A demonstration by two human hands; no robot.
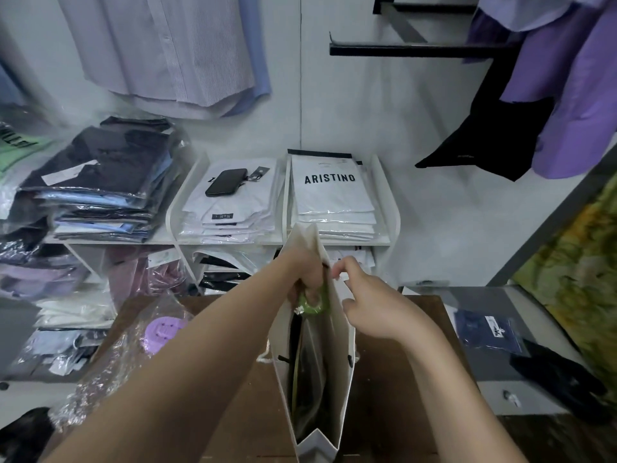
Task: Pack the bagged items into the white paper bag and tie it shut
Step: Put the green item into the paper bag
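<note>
The white paper bag [337, 332] stands upright and open on a brown table [394, 379], with dark bagged items [309, 379] inside. The left hand [305, 275] reaches into its mouth, closed on a green object [315, 300]. The right hand [364, 304] pinches the bag's right top edge between thumb and fingers

Left hand [305, 274] fingers curled closed in a grip, right hand [362, 300] fingertips pinched, forearms extended forward
</note>
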